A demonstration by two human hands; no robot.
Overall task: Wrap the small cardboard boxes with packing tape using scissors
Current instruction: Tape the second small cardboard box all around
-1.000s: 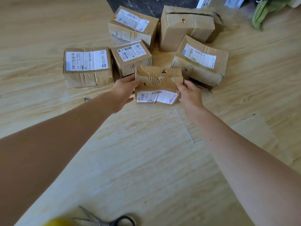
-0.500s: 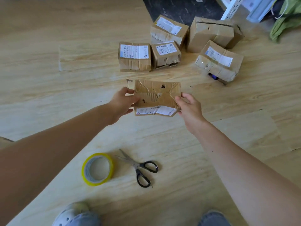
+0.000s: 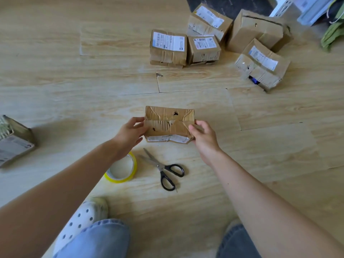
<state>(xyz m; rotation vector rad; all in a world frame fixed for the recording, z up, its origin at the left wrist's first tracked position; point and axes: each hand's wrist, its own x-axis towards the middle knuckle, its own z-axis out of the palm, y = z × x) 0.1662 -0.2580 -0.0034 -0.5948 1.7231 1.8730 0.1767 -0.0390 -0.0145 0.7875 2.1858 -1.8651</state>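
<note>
The crushed brown cardboard box (image 3: 169,123) is held in the air above the pale wooden floor (image 3: 74,81), in the middle of the frame. It is just above the black-handled scissors (image 3: 163,168) and the yellow roll of clear packing tape (image 3: 122,170), which lie lower centre.

The left hand (image 3: 130,133) pinches the left end of the box between thumb and curled fingers. The right hand (image 3: 202,135) grips the right end, with its fingers bent round the edge.

I think the main danger is the soft cardboard. If the hands squeeze from both ends, the box may fold more, and then the tape will lie with wrinkles. Also, one hand must let go to take the tape, so the box could tip or fall.

The box looks worn: flat and dented, with small dark holes, torn paper showing the ribs, and a creased white label on its lower side. Five more brown boxes (image 3: 168,47) stand upper right.
</note>
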